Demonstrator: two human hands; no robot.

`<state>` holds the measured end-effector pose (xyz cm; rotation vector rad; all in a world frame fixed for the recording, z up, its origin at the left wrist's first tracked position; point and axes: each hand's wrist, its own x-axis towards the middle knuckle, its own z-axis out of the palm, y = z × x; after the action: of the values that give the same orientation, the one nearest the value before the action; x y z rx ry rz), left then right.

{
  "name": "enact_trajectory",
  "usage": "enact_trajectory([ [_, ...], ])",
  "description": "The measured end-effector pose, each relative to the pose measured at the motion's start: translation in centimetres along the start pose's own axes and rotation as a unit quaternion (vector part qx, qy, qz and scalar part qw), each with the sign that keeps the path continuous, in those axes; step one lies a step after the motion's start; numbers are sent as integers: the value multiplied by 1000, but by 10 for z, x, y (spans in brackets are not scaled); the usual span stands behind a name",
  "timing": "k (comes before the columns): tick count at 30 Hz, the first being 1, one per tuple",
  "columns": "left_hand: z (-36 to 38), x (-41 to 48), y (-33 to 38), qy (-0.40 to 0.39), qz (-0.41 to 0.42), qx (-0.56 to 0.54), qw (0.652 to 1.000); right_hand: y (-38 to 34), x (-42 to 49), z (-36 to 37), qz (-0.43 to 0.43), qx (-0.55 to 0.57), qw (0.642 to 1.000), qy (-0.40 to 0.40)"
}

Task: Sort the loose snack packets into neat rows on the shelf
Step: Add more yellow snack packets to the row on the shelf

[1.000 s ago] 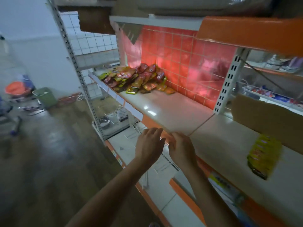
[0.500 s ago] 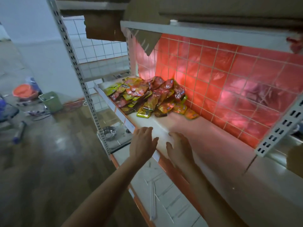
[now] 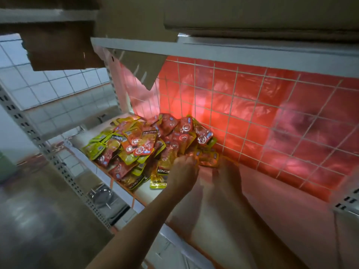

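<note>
Shelf (image 3: 272,210) is carrying heaped snack packets (image 3: 145,144) at its left end, against red mesh backing (image 3: 252,117). Left hand (image 3: 183,171) is touching the pile's near edge, fingers curling, grip unclear. Right hand (image 3: 227,175) is hovering just beside it, blurred, fingers unreadable.

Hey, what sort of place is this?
Likely a small shop or stockroom: metal shelving with slotted uprights, a heap of branded snack packets on the shelf, and a wire-grid back panel.

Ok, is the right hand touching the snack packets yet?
Cannot tell. In the head view the right hand is smeared by motion blur at the near edge of the heap of red and yellow foil snack packets; neither contact nor gap shows.
</note>
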<state>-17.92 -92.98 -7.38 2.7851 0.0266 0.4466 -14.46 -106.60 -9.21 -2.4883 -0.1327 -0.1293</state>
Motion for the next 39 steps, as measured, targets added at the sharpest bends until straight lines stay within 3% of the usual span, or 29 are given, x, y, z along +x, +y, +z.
enact_trajectory([
  [4, 20, 21, -12, -79, 31, 40, 996, -3, 25, 16, 37, -7, 999, 32],
  [11, 39, 33, -20, -97, 47, 125, 986, -3, 51, 41, 14, -38, 999, -21],
  [16, 48, 29, -19, -69, 99, 159, 980, -19, 41, 26, 10, -90, 995, -34],
  [21, 40, 17, -16, -9, 164, 89, 982, -11, 25, 21, 32, -118, 992, -7],
  [26, 41, -7, 1, 36, 198, -6, 980, 7, 0, -1, 131, -41, 990, -37],
  [30, 41, -21, 19, 24, 149, -110, 982, 24, -18, -16, 203, 115, 972, -12],
  [34, 37, -30, 33, 27, 120, -237, 964, 40, -33, -14, 237, 272, 932, 34],
  [39, 43, -36, 44, 51, 91, -369, 924, 48, -53, -17, 255, 458, 843, 120],
])
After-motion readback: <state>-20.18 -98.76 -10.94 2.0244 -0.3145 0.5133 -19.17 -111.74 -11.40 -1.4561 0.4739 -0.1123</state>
